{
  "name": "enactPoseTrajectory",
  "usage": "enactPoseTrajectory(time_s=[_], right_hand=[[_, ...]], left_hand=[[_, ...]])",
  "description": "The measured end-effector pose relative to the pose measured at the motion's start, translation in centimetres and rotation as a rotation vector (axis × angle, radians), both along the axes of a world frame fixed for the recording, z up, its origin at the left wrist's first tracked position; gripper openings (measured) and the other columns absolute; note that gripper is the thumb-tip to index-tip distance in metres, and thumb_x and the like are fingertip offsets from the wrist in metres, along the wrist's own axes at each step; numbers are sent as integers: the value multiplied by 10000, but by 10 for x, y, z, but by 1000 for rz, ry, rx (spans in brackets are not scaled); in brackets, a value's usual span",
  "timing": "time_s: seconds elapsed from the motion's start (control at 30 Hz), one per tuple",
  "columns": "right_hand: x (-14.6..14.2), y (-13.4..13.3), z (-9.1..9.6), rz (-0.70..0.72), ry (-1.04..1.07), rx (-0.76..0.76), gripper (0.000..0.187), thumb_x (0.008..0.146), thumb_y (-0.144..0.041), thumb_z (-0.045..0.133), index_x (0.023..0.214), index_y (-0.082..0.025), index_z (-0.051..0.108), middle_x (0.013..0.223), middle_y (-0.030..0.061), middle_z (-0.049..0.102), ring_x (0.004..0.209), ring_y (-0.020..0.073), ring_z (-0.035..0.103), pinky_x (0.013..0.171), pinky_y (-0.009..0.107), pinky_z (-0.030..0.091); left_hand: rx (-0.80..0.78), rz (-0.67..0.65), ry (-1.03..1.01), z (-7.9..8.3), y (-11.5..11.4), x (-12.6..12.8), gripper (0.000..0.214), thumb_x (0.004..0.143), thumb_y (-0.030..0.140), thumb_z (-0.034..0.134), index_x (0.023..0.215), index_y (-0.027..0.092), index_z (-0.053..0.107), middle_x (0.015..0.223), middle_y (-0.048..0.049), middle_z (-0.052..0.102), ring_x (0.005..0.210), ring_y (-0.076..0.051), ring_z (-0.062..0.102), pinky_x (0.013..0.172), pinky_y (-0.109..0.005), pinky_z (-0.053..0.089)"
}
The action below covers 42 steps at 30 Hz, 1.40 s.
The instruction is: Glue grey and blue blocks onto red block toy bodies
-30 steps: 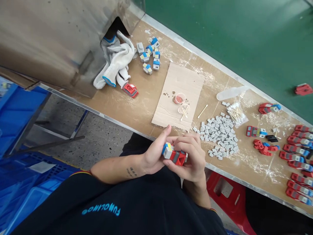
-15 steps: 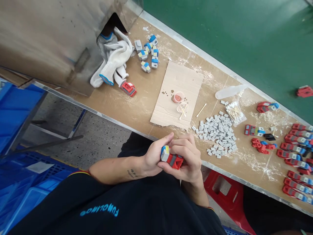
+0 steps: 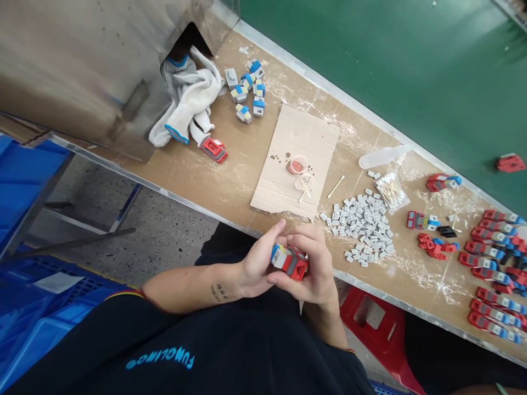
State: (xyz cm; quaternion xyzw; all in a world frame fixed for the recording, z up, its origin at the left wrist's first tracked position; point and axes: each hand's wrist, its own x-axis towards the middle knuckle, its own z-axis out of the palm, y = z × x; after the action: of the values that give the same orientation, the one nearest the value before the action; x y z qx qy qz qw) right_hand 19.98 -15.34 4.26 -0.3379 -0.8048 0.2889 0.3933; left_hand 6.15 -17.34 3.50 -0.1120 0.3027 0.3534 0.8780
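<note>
In front of my body, near the table edge, a small toy vehicle (image 3: 291, 262) is held between both hands. It has a red and grey body and a white end with blue and yellow parts. My right hand (image 3: 315, 258) curls round the red end, fingers over the top and thumb along the near side. My left hand (image 3: 256, 266) is closed around the white and blue end, its thumb pointing up and its lower fingers partly hidden behind the toy. Beyond the hands lies a torn cardboard sheet (image 3: 274, 192) carrying small cups (image 3: 298, 164) and cotton swabs (image 3: 303, 192).
Right of the cardboard is a pile of small grey pieces (image 3: 368, 225), with a bag of swabs (image 3: 392, 192) behind it. Several red toy vehicles (image 3: 486, 249) line the far right. White gloves (image 3: 191, 104) and white-blue toy parts (image 3: 247, 88) lie left. A red stool (image 3: 370, 329) stands below the table.
My right fingers have loosened and shifted on the toy, so more of its red and grey body shows. The toy has turned slightly between my hands. The view has shifted a little.
</note>
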Motion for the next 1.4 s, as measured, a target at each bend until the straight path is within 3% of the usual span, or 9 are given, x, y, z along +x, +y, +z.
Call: enactPoseTrajectory(time_s=[0.13,0.23,0.3,0.4,0.5,0.67,0.87,1.03,1.4], right_hand=[[7,2,1,148,20,0,301,1060,-477,586,1163,-227,717,984,87,770,861,227,723,723,380,597],[7,-4,0,-10,127,-34,374,1073,-536,515,1080,-242,745,901,64,738,743,212,693,624,368,560],[5,-10,-2,-209,219,-60,446,1075,-583,449,1011,-257,746,866,59,707,723,227,677,621,392,544],[-2,-14,-5,-477,355,-106,556,1086,-603,297,884,-255,681,809,67,639,713,250,646,646,430,524],[-8,-14,-6,-533,401,-182,589,1081,-617,202,858,-261,615,795,71,592,710,252,614,648,440,508],[-13,-19,-7,-496,373,-308,598,1078,-647,131,900,-265,555,844,61,571,764,232,624,675,418,528],[-15,-25,-7,-465,418,-348,596,1057,-731,224,916,-268,572,899,46,597,803,218,636,676,376,535],[-14,-27,-9,-479,330,-218,686,1028,-789,222,904,-256,636,850,55,612,737,231,606,647,405,498],[-17,-29,-9,-503,366,-12,538,1101,-574,264,947,-281,689,773,46,614,661,243,584,598,433,447]], left_hand=[[156,-253,-89,-2,4,-2,688,864,872,586,811,187,626,591,24,573,468,-129,503,454,-252,410],[369,-436,-108,2,7,-7,826,778,1017,444,771,202,576,538,31,504,420,-120,406,412,-258,317],[596,-476,50,6,7,-11,850,799,1024,368,823,203,590,613,6,546,474,-129,435,454,-273,329],[1015,-436,539,9,6,-16,721,848,925,514,898,214,623,734,-21,603,587,-155,484,571,-297,361],[1248,-256,1057,6,8,-16,582,727,772,807,846,228,639,729,-21,572,650,-190,482,651,-321,344],[1482,-134,1328,-3,19,-18,552,671,735,850,712,240,609,674,-4,487,624,-181,404,644,-334,273],[1560,-219,1282,-8,27,-23,607,629,788,819,644,253,535,614,20,409,587,-167,320,610,-347,200],[1585,-206,1173,-10,31,-27,608,681,758,784,570,259,455,555,53,300,540,-149,240,584,-358,159],[1670,-314,1091,-7,34,-27,616,797,769,657,549,257,422,519,68,233,502,-140,152,571,-377,133]])
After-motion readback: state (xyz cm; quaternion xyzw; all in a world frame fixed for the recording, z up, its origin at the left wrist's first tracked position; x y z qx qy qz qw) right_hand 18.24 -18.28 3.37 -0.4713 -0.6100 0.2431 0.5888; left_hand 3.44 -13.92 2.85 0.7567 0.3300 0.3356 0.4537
